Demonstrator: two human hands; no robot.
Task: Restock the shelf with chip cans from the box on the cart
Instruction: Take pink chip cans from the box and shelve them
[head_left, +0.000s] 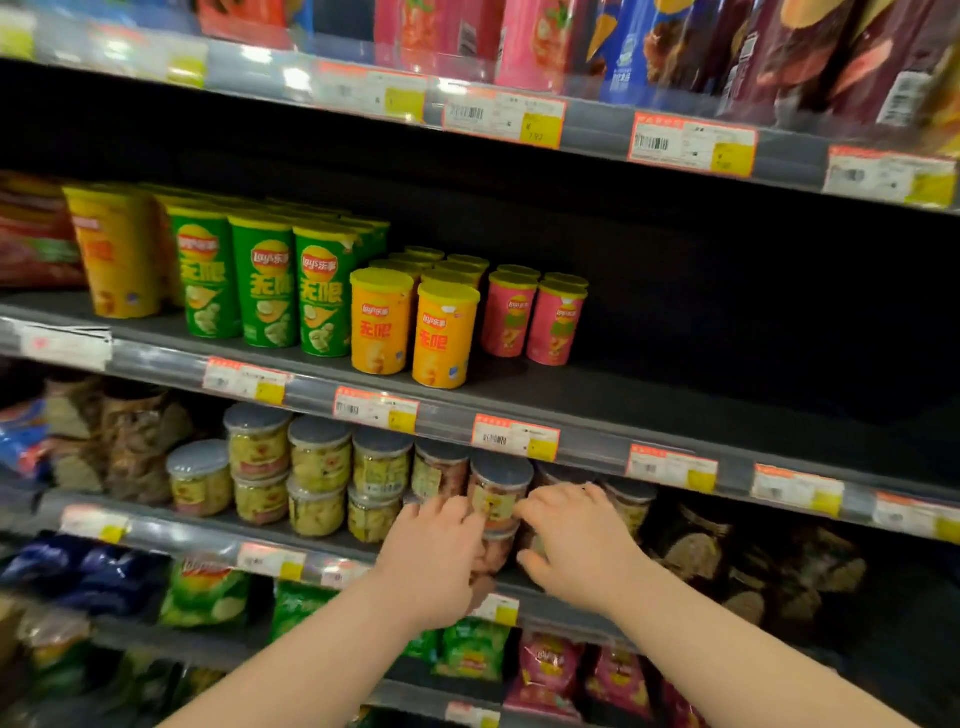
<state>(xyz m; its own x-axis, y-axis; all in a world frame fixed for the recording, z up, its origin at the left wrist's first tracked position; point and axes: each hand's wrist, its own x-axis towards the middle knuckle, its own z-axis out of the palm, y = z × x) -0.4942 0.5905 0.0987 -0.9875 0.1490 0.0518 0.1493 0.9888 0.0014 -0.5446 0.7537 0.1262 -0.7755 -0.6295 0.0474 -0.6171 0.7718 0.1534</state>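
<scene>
Between the two hands: top can (500, 493), clear plastic with a grey lid, sitting on a lower can (493, 553) at the front of the shelf (182, 543). Left hand (441, 556) is curled onto the top can's left side. Right hand (576, 540) has bent fingers on its right side, thumb down by the lower can. Both look like grips, not just touches.

Handling guess: light, thin stiff wall, smooth so a bit slippery, contents crush easily. Hold mid-wall from both sides, not by the lid, since the top one could slide off.

Left of the left hand: I count eight similar cans (319, 452). Right of the right hand: at least two more (631, 501), partly hidden.

Above the hands, front row: three green cans (265, 280), two orange cans (382, 327), two pink cans (506, 317), more behind.

Box and cart not in view.
</scene>
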